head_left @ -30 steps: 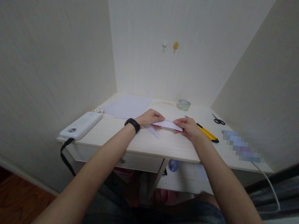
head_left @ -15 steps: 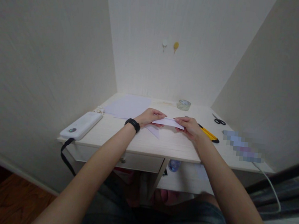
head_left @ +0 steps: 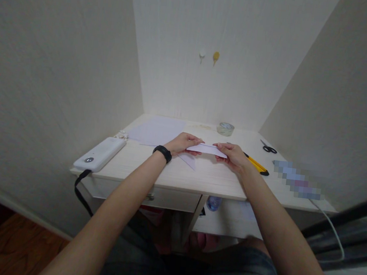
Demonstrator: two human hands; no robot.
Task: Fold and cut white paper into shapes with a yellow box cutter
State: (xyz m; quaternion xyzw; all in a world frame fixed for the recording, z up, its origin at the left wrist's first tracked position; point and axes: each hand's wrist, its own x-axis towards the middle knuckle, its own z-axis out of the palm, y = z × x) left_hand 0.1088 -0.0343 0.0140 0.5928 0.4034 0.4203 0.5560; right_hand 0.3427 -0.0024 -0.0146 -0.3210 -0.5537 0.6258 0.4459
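Note:
A narrow folded strip of white paper (head_left: 207, 149) is held level just over the desk (head_left: 182, 177). My left hand (head_left: 186, 144) pinches its left end, thumb on top and fingers underneath. The right end is pinched the same way by my right hand (head_left: 231, 154). Beneath my left hand a pointed scrap of white paper (head_left: 187, 160) lies on the desk. Beside my right hand rests a yellow and black utility knife (head_left: 256, 164), partly hidden behind the hand. A black band is on my left wrist.
White sheets (head_left: 158, 128) lie at the back left, near a white device (head_left: 101, 154) with a black strap. A roll of clear tape (head_left: 225, 129) sits at the back, black scissors (head_left: 268, 148) at the right. A blurred-out object (head_left: 297, 180) with a cable lies at the right edge.
Both hands keep their hold on the folded paper. The strip has tilted very slightly; otherwise hardly anything differs.

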